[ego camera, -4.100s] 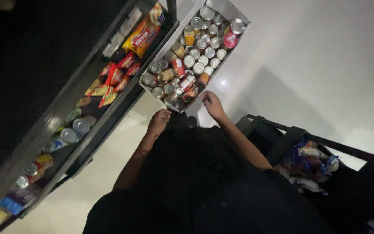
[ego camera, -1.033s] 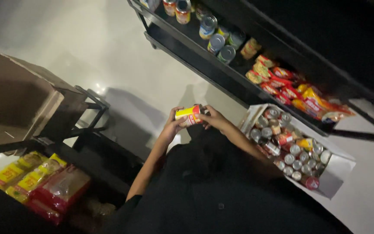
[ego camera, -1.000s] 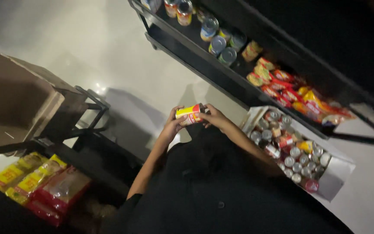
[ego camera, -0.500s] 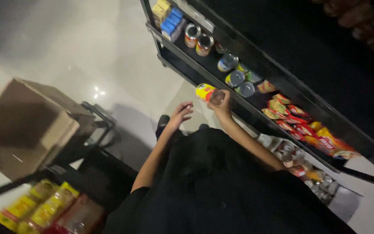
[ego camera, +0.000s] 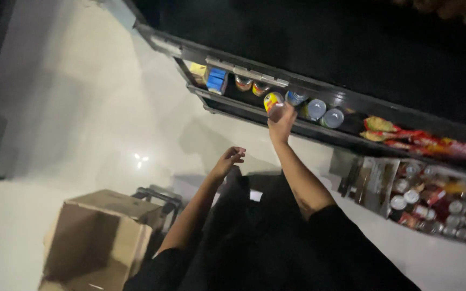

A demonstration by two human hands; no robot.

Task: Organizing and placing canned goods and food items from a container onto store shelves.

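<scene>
Now the right hand (ego camera: 281,121) grips a yellow can (ego camera: 272,101) at the low shelf (ego camera: 233,105); best slid upright beside the other cans (ego camera: 314,109), while the left hand (ego camera: 228,160) hangs loosely open.

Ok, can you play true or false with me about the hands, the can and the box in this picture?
1. The right hand holds a yellow and red can at the dark shelf. True.
2. The left hand holds a can too. False: it is empty, fingers loosely curled, away from the shelf.
3. A brown cardboard box sits at the lower left. True.
4. The tray of cans is stacked on top of the cardboard box. False: it lies on the floor at the far right, under the shelf.
5. Blue packs stand on the shelf left of the can. True.
</scene>
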